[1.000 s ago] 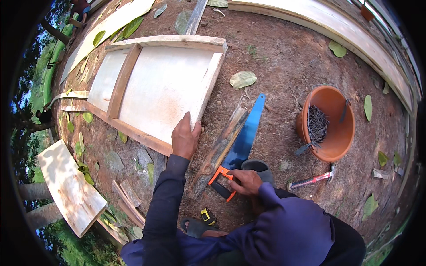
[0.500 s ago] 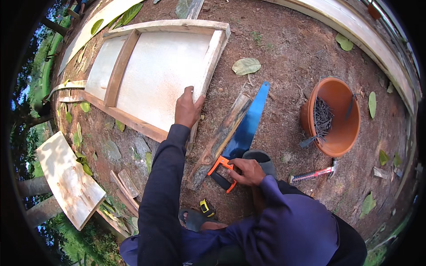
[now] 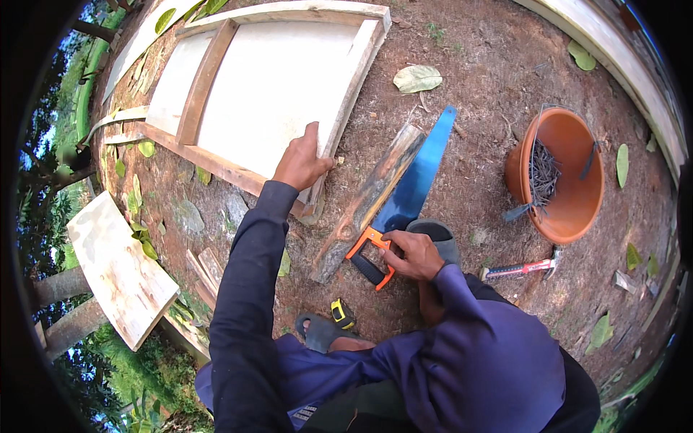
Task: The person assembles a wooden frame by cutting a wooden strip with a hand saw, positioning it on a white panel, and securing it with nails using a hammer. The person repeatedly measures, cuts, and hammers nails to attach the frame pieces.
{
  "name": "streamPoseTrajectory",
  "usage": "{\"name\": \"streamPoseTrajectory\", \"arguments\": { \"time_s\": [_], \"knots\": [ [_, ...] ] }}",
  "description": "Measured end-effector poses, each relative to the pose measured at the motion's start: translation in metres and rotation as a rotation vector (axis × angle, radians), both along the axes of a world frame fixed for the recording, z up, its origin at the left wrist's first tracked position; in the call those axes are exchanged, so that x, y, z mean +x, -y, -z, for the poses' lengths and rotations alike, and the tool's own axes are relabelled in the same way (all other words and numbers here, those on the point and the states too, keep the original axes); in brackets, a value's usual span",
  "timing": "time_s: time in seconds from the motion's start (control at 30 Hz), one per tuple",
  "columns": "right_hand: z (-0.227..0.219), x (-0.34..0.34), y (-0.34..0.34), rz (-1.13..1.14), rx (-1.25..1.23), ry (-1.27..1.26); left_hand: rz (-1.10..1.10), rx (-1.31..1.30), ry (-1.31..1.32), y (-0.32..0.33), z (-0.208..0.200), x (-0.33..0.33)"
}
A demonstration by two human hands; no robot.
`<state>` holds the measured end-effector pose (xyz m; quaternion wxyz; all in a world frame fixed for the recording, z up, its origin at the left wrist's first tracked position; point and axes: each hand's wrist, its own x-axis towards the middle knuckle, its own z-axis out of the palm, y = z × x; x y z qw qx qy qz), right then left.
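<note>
Left grip [image 3: 302, 162] clasps the framed panel [image 3: 271, 90] by its edge — right grip [image 3: 414, 255] pinches the orange-handled saw [image 3: 413, 186].

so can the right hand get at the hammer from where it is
Probably yes: the hammer lies uncovered on the ground, to the right of the right hand, though that hand is on the saw and would likely have to leave it first.

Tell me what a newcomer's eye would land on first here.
Probably the blue-bladed saw near the middle, with the right hand at its orange handle. Next, the big pale framed panel at upper left, the left hand on its near corner. Then the orange bucket of nails, at right.
</note>
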<state>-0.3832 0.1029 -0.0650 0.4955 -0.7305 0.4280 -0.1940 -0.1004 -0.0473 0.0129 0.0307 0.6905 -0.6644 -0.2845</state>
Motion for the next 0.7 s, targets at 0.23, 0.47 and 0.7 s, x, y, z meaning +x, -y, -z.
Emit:
{"name": "streamPoseTrajectory", "arguments": {
  "time_s": [0.23, 0.47, 0.7],
  "knots": [
    [-0.004, 0.001, -0.001, -0.004, -0.021, 0.006, 0.013, -0.189, -0.007, 0.000, 0.008, 0.013],
    [-0.008, 0.000, 0.000, -0.008, 0.034, -0.013, -0.055, -0.301, 0.008, -0.004, 0.024, 0.024],
    [-0.008, 0.003, 0.001, -0.032, 0.013, -0.002, -0.323, -0.666, 0.496, 0.013, 0.016, 0.106]
  ]
}}
